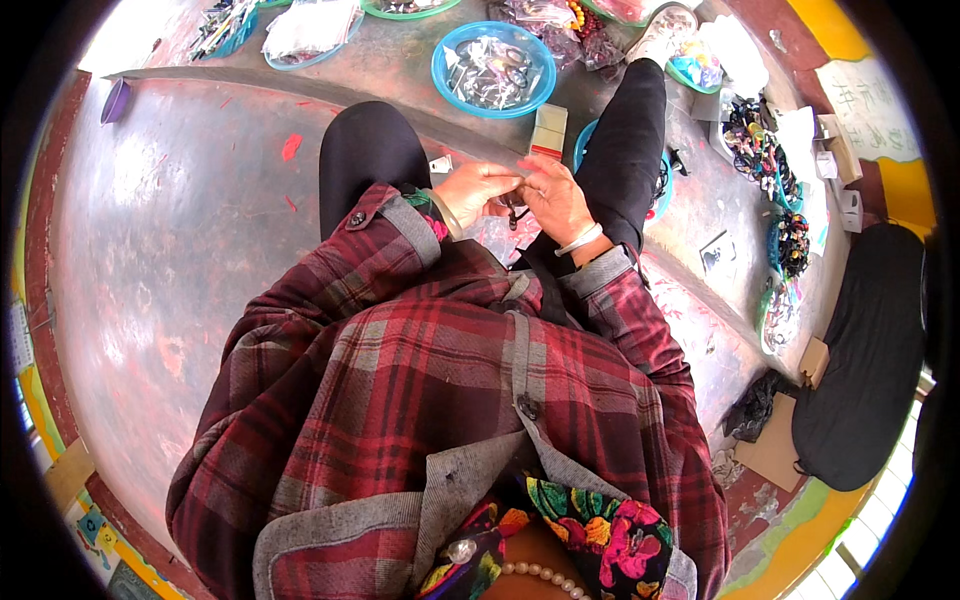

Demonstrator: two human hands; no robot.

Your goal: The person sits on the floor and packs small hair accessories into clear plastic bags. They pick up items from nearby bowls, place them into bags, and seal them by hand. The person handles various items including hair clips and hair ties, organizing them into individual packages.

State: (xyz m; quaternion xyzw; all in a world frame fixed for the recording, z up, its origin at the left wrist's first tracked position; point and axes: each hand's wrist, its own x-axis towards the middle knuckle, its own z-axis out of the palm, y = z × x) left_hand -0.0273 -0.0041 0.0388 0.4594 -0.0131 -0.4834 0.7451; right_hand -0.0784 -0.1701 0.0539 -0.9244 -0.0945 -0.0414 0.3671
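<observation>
My left hand [478,193] and my right hand [557,205] meet between my knees, fingers pinched together. Beneath the fingertips shows a small dark item [515,212], partly hidden by the hands; its kind is too small to tell. Clear plastic [500,238] lies just below it. A bracelet circles each wrist. Beyond my hands stands a small box [549,130] with a pale top and a red side. Past it is a blue basin [541,92] filled with clear-bagged small goods. A small white card [440,164] lies beside my left hand.
Another blue basin [585,140] is partly behind my right leg. More filled baskets [228,40] line the far edge. Bundles of small dark goods [755,140] run down the right side. A black bag [760,403], a long black cushion-like object [866,360] and a purple bowl [116,102] lie farther out.
</observation>
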